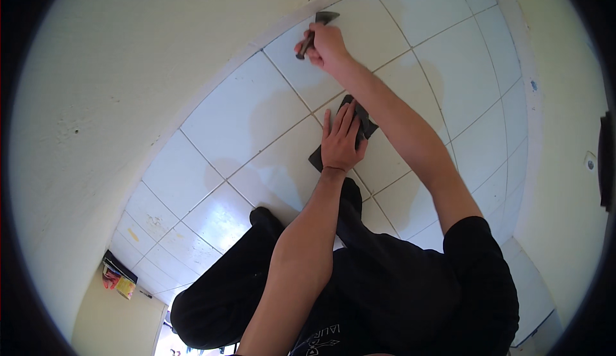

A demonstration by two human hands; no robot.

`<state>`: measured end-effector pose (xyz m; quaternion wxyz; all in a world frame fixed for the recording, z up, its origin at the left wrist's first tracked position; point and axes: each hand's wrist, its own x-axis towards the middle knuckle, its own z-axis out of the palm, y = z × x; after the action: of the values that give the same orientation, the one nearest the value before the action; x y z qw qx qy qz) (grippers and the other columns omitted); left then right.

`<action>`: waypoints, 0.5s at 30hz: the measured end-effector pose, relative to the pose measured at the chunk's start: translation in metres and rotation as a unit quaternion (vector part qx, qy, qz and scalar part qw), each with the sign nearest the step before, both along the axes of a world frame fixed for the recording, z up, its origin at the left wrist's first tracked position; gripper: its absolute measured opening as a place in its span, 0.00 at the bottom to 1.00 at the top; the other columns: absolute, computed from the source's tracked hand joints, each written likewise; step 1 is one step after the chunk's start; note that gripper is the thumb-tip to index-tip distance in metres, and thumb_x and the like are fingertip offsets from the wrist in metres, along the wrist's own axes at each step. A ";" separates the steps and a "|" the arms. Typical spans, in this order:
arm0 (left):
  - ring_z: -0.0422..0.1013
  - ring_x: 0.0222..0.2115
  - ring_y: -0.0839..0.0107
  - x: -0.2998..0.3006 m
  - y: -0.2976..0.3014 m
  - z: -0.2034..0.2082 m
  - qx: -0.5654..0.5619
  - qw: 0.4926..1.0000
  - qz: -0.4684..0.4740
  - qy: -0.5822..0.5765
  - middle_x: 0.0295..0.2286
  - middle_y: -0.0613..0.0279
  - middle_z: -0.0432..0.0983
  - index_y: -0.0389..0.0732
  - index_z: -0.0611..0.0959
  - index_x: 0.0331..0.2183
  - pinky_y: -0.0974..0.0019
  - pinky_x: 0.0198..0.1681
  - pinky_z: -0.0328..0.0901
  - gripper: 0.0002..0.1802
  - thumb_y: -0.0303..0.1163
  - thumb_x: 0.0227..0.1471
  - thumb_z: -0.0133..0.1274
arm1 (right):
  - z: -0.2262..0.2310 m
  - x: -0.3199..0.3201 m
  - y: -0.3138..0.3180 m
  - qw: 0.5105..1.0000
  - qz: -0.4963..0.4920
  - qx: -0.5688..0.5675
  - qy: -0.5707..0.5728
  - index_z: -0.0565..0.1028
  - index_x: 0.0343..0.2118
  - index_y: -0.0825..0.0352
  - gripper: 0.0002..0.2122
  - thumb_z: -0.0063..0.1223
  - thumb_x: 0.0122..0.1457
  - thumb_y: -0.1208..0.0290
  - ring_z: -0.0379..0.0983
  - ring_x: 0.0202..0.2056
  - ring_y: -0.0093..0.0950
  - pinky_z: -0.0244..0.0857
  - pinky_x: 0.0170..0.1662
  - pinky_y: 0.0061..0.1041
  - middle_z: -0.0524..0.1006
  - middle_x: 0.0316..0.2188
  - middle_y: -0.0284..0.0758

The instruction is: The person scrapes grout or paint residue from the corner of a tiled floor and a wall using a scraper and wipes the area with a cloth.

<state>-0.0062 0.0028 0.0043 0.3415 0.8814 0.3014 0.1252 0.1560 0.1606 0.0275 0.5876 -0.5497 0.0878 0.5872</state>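
Observation:
My right hand is closed around the handle of a scraper with a flared, dark metal blade. The blade lies at the floor's far edge, close to the foot of the wall. Nearer to me, my left hand rests with its fingers stretched out over a dark cloth on the tiles. Part of the cloth is hidden under that hand, and its folds show beside the fingers.
White floor tiles with dark joints run between a cream wall on the left and another on the right. Small colourful packets lie at the lower left. My bent knees in black trousers are close below my hands.

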 end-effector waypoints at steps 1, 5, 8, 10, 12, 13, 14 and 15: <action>0.59 0.59 0.61 0.004 -0.001 -0.002 0.001 1.000 0.001 -0.010 0.55 0.56 0.66 0.37 0.78 0.44 0.43 0.65 0.44 0.25 0.36 0.41 0.54 | -0.002 0.003 0.002 1.000 -0.024 0.016 0.007 0.65 0.29 0.66 0.09 0.37 0.63 0.68 0.49 0.07 0.19 0.40 0.09 0.20 0.76 0.22 0.52; 0.60 0.58 0.60 0.000 -0.005 -0.016 0.021 1.000 -0.003 -0.018 0.53 0.55 0.68 0.38 0.77 0.46 0.42 0.66 0.44 0.26 0.37 0.42 0.55 | -0.009 -0.022 0.015 0.995 -0.102 -0.001 0.012 0.65 0.29 0.66 0.09 0.37 0.62 0.68 0.52 0.07 0.21 0.41 0.09 0.22 0.76 0.20 0.53; 0.60 0.58 0.60 -0.004 -0.002 -0.012 0.013 1.000 0.001 -0.011 0.51 0.55 0.69 0.38 0.77 0.46 0.43 0.66 0.44 0.26 0.37 0.43 0.55 | -0.002 -0.031 0.015 0.998 -0.053 -0.024 -0.007 0.65 0.29 0.66 0.08 0.37 0.62 0.68 0.53 0.07 0.21 0.41 0.09 0.22 0.76 0.20 0.53; 0.60 0.58 0.60 0.001 -0.003 -0.011 0.012 1.000 0.003 -0.019 0.52 0.55 0.68 0.38 0.77 0.47 0.43 0.66 0.44 0.27 0.37 0.42 0.54 | -0.009 -0.009 0.016 0.995 -0.095 -0.027 -0.024 0.65 0.30 0.66 0.08 0.37 0.61 0.68 0.52 0.07 0.21 0.40 0.09 0.23 0.76 0.20 0.52; 0.59 0.58 0.60 0.003 -0.003 -0.008 0.016 1.000 0.006 -0.026 0.53 0.55 0.67 0.38 0.77 0.47 0.43 0.66 0.44 0.27 0.37 0.42 0.54 | -0.010 0.009 0.015 0.987 -0.152 0.021 -0.052 0.65 0.30 0.65 0.07 0.37 0.60 0.68 0.50 0.07 0.21 0.41 0.10 0.24 0.76 0.20 0.52; 0.59 0.59 0.60 0.001 -0.001 -0.004 0.008 1.000 0.005 -0.017 0.55 0.56 0.66 0.38 0.77 0.46 0.43 0.66 0.44 0.27 0.36 0.41 0.54 | -0.008 0.007 0.014 0.994 -0.109 0.006 -0.025 0.65 0.30 0.66 0.07 0.37 0.60 0.69 0.49 0.08 0.21 0.41 0.10 0.23 0.76 0.20 0.51; 0.59 0.59 0.61 -0.001 0.001 -0.002 0.001 1.000 0.004 -0.009 0.56 0.56 0.65 0.38 0.77 0.46 0.43 0.66 0.43 0.27 0.36 0.41 0.54 | -0.006 0.004 0.014 0.994 -0.109 0.009 -0.023 0.65 0.30 0.66 0.07 0.37 0.60 0.69 0.49 0.08 0.21 0.41 0.10 0.23 0.76 0.20 0.51; 0.59 0.59 0.61 0.000 0.000 -0.003 -0.001 1.000 0.003 -0.010 0.56 0.56 0.65 0.38 0.77 0.46 0.43 0.66 0.43 0.27 0.36 0.41 0.54 | -0.007 0.004 0.009 0.997 -0.073 -0.014 -0.035 0.65 0.30 0.65 0.06 0.37 0.60 0.69 0.49 0.07 0.21 0.41 0.10 0.23 0.76 0.20 0.51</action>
<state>-0.0064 0.0025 0.0012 0.3453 0.8789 0.3006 0.1341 0.1601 0.1701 0.0207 0.6240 -0.5702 0.1151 0.5218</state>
